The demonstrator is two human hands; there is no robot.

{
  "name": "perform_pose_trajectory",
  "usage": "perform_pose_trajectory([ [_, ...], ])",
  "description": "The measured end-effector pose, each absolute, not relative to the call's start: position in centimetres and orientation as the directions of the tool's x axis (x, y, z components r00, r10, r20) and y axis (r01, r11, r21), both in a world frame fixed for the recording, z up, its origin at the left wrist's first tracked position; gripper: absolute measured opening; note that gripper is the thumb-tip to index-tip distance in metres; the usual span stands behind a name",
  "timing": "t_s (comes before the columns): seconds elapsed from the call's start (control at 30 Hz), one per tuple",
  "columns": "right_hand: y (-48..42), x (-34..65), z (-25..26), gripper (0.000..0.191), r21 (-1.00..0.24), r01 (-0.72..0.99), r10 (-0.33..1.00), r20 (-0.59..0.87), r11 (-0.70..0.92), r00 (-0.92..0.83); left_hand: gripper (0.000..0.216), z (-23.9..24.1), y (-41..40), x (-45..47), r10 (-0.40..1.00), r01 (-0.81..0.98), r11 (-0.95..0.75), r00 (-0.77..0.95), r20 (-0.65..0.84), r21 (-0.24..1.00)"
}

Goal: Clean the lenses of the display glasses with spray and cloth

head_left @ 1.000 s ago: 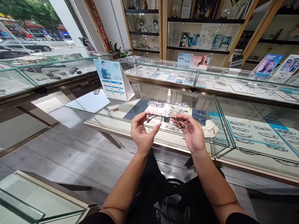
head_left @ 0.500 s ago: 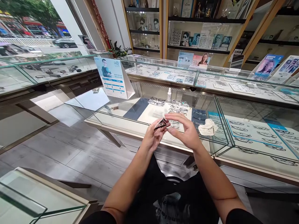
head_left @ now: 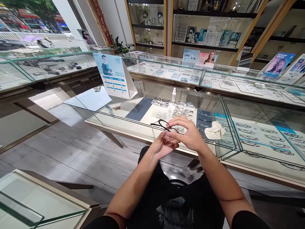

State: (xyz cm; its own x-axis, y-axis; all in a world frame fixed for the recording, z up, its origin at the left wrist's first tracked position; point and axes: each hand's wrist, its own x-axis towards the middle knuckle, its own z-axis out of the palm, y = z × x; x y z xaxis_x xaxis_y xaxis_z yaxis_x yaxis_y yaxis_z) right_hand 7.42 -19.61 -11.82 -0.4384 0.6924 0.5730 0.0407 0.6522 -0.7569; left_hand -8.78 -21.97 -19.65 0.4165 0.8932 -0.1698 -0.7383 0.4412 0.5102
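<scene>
A pair of black-framed eyeglasses (head_left: 164,124) is held up over the front edge of the glass display case (head_left: 114,113), one lens and a temple pointing left. My right hand (head_left: 188,133) pinches the frame near its middle between thumb and fingers. From below, my left hand (head_left: 162,147) has its fingertips closed on the lower side of the frame, palm turned up. Part of the glasses is covered by my fingers. Rows of other eyeglasses (head_left: 182,111) lie on the case just beyond my hands.
A white spray bottle (head_left: 173,95) stands behind the glasses rows. To the right lies a crumpled cream cloth (head_left: 214,130). A tent-shaped sign (head_left: 114,76) stands at the left, with keys (head_left: 116,108) nearer me. Another glass case (head_left: 269,127) adjoins on the right.
The eyeglasses have turned from compact in my left hand to a lens and temple extending left. My right hand has closed on the frame; before, its fingers were spread beside it.
</scene>
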Motion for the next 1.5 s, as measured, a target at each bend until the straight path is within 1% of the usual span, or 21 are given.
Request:
perform_pose_trajectory([
  [0.1,-19.1,7.0,-11.8,0.032,-0.798,0.059,0.714,0.501,0.6,-0.489,0.064,-20.7,-21.5,-9.2,0.865,-0.715,0.487,0.473,-0.165,0.503],
  [0.23,-18.1,6.4,-11.9,0.035,-0.869,0.068,0.721,0.361,0.491,-0.592,0.064,-22.1,-20.9,-10.0,0.814,-0.665,0.552,0.559,-0.155,0.504],
  [0.37,-16.3,5.2,-12.2,0.04,-0.937,0.079,0.746,0.216,0.339,-0.629,0.062,-22.4,-20.1,-10.6,0.794,-0.661,0.59,0.58,-0.184,0.463],
  [0.47,-14.1,4.0,-12.0,0.041,-0.96,0.106,0.793,0.149,0.259,-0.591,0.055,-22.3,-19.4,-11.4,0.813,-0.654,0.574,0.527,-0.248,0.493],
  [0.5,-13.2,3.5,-11.8,0.042,-0.959,0.12,0.804,0.143,0.257,-0.577,0.053,-22.2,-19.0,-12.0,0.849,-0.661,0.524,0.459,-0.263,0.537],
  [0.53,-12.2,3.0,-11.6,0.042,-0.952,0.143,0.813,0.146,0.27,-0.563,0.05,-22.2,-18.5,-12.7,0.898,-0.664,0.438,0.352,-0.263,0.607],
  [0.57,-11.1,2.5,-11.4,0.042,-0.94,0.182,0.822,0.146,0.289,-0.55,0.046,-22.3,-17.9,-13.7,0.949,-0.64,0.315,0.205,-0.239,0.701],
  [0.6,-9.8,1.9,-11.1,0.042,-0.928,0.225,0.825,0.13,0.297,-0.55,0.039,-22.3,-17.1,-14.8,0.983,-0.564,0.167,0.03,-0.182,0.809],
  [0.63,-8.6,1.2,-10.9,0.04,-0.914,0.27,0.819,0.106,0.304,-0.563,0.032,-22.4,-16.1,-16.1,0.984,-0.42,0.017,-0.151,-0.088,0.907],
  [0.67,-7.3,0.5,-10.8,0.038,-0.896,0.315,0.819,0.086,0.312,-0.567,0.025,-22.4,-15.0,-17.4,0.954,-0.205,-0.092,-0.299,0.028,0.974],
  [0.7,-6.1,-0.3,-10.8,0.033,-0.873,0.374,0.83,0.06,0.313,-0.554,0.021,-22.5,-13.8,-18.8,0.904,0.048,-0.137,-0.403,0.145,0.989],
  [0.73,-4.9,-1.1,-10.9,0.027,-0.839,0.445,0.846,0.035,0.314,-0.532,0.018,-22.6,-12.7,-20.1,0.842,0.281,-0.129,-0.476,0.255,0.951],
  [0.77,-3.8,-1.9,-11.1,0.021,-0.79,0.525,0.863,0.012,0.318,-0.504,0.015,-22.6,-11.6,-21.3,0.798,0.475,-0.078,-0.497,0.34,0.877],
  [0.8,-2.8,-2.7,-11.3,0.017,-0.723,0.61,0.876,-0.016,0.323,-0.483,0.014,-22.8,-10.6,-22.3,0.776,0.61,-0.007,-0.497,0.389,0.793],
  [0.87,-1.0,-4.2,-12.2,0.015,-0.541,0.764,0.895,-0.044,0.351,-0.443,0.015,-23.1,-9.2,-23.6,0.768,0.734,0.097,-0.485,0.418,0.672],
  [0.93,0.3,-5.4,-13.2,0.015,-0.379,0.849,0.906,-0.056,0.369,-0.419,0.02,-23.7,-8.6,-24.1,0.775,0.773,0.142,-0.475,0.417,0.618],
  [1.0,1.2,-6.3,-14.3,0.015,-0.313,0.879,0.917,-0.056,0.36,-0.396,0.025,-24.2,-8.6,-24.2,0.773,0.792,0.157,-0.47,0.426,0.59],
  [1.17,2.3,-7.8,-15.8,0.017,-0.228,0.912,0.936,-0.016,0.34,-0.353,0.027,-24.8,-8.6,-24.2,0.764,0.81,0.157,-0.462,0.449,0.566],
  [1.3,2.2,-8.3,-16.2,0.019,-0.204,0.908,0.928,0.01,0.367,-0.372,0.028,-24.7,-8.6,-24.3,0.765,0.811,0.152,-0.458,0.452,0.565],
  [1.43,1.9,-8.3,-16.3,0.024,-0.149,0.9,0.912,0.11,0.409,-0.396,0.029,-24.7,-8.7,-24.2,0.761,0.806,0.15,-0.464,0.453,0.572],
  [1.5,1.8,-8.2,-16.4,0.025,-0.117,0.9,0.904,0.135,0.42,-0.405,0.029,-24.7,-8.7,-24.2,0.758,0.806,0.147,-0.464,0.458,0.574],
])
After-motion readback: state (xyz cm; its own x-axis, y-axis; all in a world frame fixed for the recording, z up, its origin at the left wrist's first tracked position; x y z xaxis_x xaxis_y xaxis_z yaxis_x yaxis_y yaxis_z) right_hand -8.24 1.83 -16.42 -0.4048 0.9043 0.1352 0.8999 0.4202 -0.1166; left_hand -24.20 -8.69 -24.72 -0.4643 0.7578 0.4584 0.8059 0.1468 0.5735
